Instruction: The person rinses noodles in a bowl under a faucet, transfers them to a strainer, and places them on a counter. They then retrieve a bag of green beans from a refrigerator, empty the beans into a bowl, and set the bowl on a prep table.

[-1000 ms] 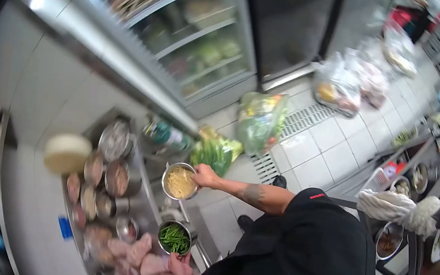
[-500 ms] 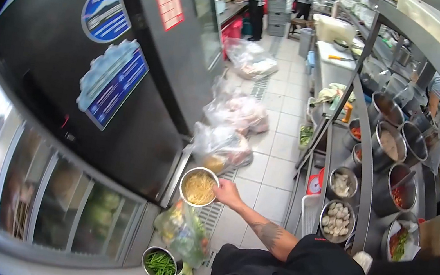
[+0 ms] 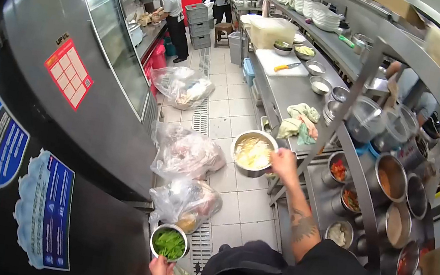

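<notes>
My right hand (image 3: pixel 284 165) grips the edge of a round metal bowl (image 3: pixel 251 173) full of pale yellow strips, held over the aisle near the counter corner. Lower and to the left, my left hand (image 3: pixel 160 272) is closed on the rim of a second metal bowl (image 3: pixel 160 230) of cut green beans (image 3: pixel 170 245). Both bowls are upright, their open tops toward me. Just beyond the left bowl, a clear plastic bag (image 3: pixel 185 199) of food lies on the floor.
More filled bags (image 3: pixel 183 152) line the floor drain. A steel counter (image 3: pixel 294 94) holds a cutting board (image 3: pixel 270 59), an orange-handled knife (image 3: pixel 286 66) and cloths (image 3: pixel 298 125). At right, a metal rack (image 3: pixel 366 159) frames several food pots. Fridges (image 3: pixel 67 18) stand left; a person (image 3: pixel 172 8) works farther back.
My view has swung right and up along the aisle. The right bowl has moved from the fridge side to the counter corner; the left bowl moved forward past the vegetable bag. Both hands keep hold.
</notes>
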{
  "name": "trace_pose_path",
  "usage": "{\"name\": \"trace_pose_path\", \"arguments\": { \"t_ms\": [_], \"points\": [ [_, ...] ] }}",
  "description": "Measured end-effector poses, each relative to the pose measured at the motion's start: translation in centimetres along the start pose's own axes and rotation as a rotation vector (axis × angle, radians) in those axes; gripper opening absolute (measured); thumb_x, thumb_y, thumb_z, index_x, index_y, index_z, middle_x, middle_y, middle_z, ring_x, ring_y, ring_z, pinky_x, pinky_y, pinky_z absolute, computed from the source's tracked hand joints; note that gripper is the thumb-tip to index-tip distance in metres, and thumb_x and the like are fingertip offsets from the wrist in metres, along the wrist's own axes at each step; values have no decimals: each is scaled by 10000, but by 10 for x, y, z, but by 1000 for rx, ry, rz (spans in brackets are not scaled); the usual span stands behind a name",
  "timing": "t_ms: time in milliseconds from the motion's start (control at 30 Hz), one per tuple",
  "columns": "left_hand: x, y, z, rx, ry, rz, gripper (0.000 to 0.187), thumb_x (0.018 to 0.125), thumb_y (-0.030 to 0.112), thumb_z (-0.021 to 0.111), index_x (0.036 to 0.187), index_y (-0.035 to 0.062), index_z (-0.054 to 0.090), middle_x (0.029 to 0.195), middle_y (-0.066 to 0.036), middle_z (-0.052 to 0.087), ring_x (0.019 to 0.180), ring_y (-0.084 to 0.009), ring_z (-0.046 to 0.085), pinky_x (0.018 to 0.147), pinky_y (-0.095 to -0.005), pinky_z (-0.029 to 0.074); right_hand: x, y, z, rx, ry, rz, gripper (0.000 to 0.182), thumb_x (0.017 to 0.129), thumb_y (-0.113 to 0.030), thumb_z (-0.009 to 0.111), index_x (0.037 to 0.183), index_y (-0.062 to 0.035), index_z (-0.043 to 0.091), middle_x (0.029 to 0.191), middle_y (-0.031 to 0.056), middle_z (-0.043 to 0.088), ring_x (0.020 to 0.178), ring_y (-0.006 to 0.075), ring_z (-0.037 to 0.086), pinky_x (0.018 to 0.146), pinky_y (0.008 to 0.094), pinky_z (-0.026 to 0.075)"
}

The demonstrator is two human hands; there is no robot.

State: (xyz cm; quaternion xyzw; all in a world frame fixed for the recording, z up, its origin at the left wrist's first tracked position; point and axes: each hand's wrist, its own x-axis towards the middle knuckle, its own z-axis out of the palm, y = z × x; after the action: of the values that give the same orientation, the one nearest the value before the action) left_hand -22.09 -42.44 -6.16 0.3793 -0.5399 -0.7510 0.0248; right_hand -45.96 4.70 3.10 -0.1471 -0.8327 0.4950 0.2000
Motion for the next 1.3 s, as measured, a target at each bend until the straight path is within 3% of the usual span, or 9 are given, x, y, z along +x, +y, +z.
{"name": "trace_pose_path", "arguments": {
  "t_ms": [233, 367, 467, 633, 767, 967, 1167, 1267, 1300],
  "points": [
    [136, 113, 177, 318, -276, 42, 80, 817, 37, 513, 749, 4, 541, 674, -32, 516, 593, -153, 574, 586, -360, 582, 167, -1, -36, 141, 290, 135, 249, 801, -189, 593, 660, 15, 614, 572, 116, 605, 488, 136, 531, 474, 337, 439],
    [213, 99, 251, 242, -274, 43, 93, 829, 51, 525, 866, -13, 581, 820, -104, 606, 707, -217, 648, 591, -359, 583, 237, -39, -74, -67, 542, 27, 339, 795, -229, 599, 629, 50, 501, 564, 227, 470, 491, 229, 471, 517, 418, 397],
    [263, 97, 309, 328, -370, 47, 135, 820, 43, 526, 906, -52, 568, 855, -152, 608, 754, -274, 651, 672, -420, 588, 300, -43, -112, -204, 684, -43, 309, 800, -220, 626, 622, 18, 540, 560, 200, 518, 469, 218, 508, 494, 396, 419],
    [341, 118, 425, 601, -641, 185, 138, 782, 20, 501, 883, -64, 541, 828, -161, 595, 747, -289, 650, 715, -454, 590, 366, -73, -180, 154, 738, 35, 278, 869, -176, 568, 713, 51, 602, 630, 89, 608, 530, 171, 629, 441, 309, 553],
    [360, 168, 551, 386, -593, -167, 60, 809, 59, 525, 812, -1, 525, 732, -97, 571, 685, -257, 645, 685, -444, 590, 381, -93, -221, 31, 966, 167, 280, 928, -227, 539, 925, 36, 634, 777, 67, 612, 642, 149, 620, 491, 316, 578],
    [459, 196, 690, 542, -775, -159, 105, 857, 89, 543, 822, -5, 571, 720, -26, 535, 624, -137, 584, 642, -340, 597, 374, -40, -303, -139, 1181, 250, 322, 894, -252, 576, 974, 56, 628, 829, 63, 586, 660, 144, 588, 473, 270, 553],
    [531, 234, 805, 593, -870, -176, 111, 849, 62, 535, 775, -15, 567, 732, -54, 578, 645, -157, 619, 668, -349, 599, 387, -27, -319, -154, 1437, 520, 436, 854, -276, 620, 961, 145, 578, 875, 175, 597, 618, 249, 630, 509, 304, 577],
    [557, 252, 843, 571, -877, -174, 106, 851, 65, 541, 782, -6, 578, 755, -56, 600, 655, -147, 616, 660, -336, 590, 385, -8, -325, -172, 1553, 543, 591, 874, -418, 595, 985, 162, 576, 926, 221, 615, 676, 276, 662, 598, 333, 582],
    [567, 258, 856, 562, -858, -189, 106, 851, 65, 541, 782, -6, 578, 755, -56, 600, 655, -147, 616, 660, -336, 590, 382, -19, -312, -591, 1431, 741, 710, 867, -582, 499, 959, 107, 642, 912, 206, 668, 704, 280, 672, 705, 381, 552]
  ]
}}
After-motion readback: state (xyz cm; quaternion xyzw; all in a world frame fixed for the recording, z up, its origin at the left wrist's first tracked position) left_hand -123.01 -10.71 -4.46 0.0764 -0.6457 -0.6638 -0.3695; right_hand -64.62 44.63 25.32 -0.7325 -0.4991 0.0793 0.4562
